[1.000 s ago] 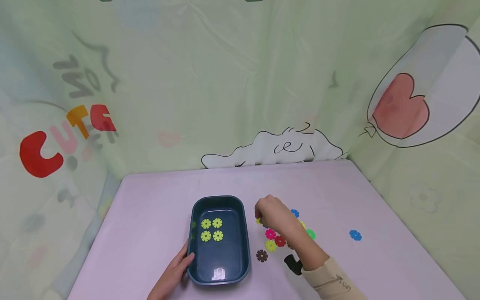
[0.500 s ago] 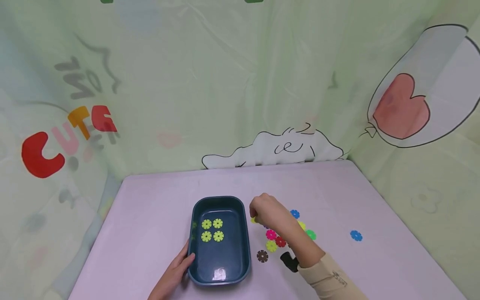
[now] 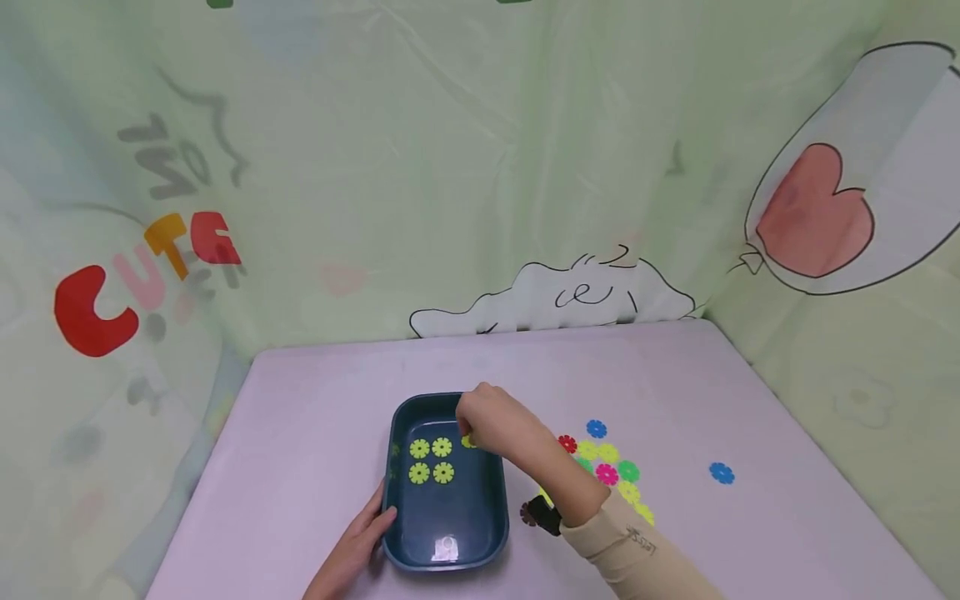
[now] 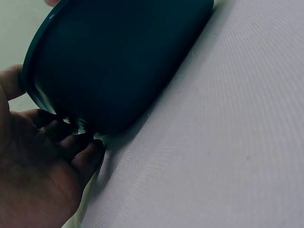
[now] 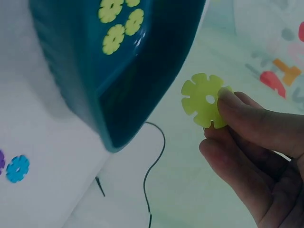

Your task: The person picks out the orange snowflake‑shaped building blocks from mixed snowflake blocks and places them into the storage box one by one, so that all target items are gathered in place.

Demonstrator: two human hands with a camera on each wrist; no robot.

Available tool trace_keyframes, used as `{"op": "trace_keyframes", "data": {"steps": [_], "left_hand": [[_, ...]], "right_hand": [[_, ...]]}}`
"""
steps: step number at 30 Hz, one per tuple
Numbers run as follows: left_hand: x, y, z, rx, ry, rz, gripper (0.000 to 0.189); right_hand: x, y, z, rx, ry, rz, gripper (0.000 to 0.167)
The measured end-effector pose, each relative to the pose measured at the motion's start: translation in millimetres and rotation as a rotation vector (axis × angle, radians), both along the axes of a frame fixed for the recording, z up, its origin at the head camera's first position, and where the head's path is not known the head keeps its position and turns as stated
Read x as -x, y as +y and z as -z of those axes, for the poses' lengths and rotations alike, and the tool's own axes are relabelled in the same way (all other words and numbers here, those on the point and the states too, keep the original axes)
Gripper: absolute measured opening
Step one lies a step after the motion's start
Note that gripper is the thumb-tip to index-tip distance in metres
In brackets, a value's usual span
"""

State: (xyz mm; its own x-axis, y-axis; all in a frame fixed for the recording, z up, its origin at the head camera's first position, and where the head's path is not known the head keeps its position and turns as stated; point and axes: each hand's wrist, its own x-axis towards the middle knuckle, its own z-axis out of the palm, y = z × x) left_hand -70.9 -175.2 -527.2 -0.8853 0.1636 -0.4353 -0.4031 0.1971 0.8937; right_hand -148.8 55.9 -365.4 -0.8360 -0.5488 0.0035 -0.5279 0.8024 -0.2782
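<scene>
A dark blue rectangular tray (image 3: 446, 521) sits on the table, with several yellow snowflake discs (image 3: 419, 473) lying flat inside toward its far left. At its left side my left hand (image 3: 356, 537) holds the tray wall. In the left wrist view the thumb is at the rim and the fingertips touch the tray's outer side (image 4: 118, 61). My right hand (image 3: 491, 422) is over the tray's far right part. Between thumb and fingers it pinches another yellow snowflake disc (image 5: 202, 100), notched round the edge with a small central hole.
Right of the tray lies a loose spread of snowflake discs in several colours, such as a pink disc (image 3: 607, 474), partly hidden by the right forearm. A lone blue disc (image 3: 722, 473) lies farther right. Printed curtains (image 3: 337, 183) stand behind the table.
My right hand has moved left from beside the loose discs to above the tray, carrying the yellow snowflake disc. The left hand stays on the tray; the view has shifted slightly.
</scene>
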Motion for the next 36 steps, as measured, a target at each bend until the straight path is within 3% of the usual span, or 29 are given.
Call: {"op": "trace_keyframes", "data": {"steps": [13,22,36], "left_hand": [[1.1,-0.5,1.2,-0.002,-0.005,0.02,0.084],[2.8,-4.2,1.2,0.002,0.01,0.06,0.083],[2.8,-6.3,3.4,-0.007,0.039,0.074,0.08]], "right_hand": [[7.2,-46,-1.0,-0.032,-0.047,-0.08,0.013],[10.8,-64,17.3,-0.032,-0.103,-0.1,0.014],[17.9,-77,45.0,0.004,-0.189,-0.118,0.01]]}}
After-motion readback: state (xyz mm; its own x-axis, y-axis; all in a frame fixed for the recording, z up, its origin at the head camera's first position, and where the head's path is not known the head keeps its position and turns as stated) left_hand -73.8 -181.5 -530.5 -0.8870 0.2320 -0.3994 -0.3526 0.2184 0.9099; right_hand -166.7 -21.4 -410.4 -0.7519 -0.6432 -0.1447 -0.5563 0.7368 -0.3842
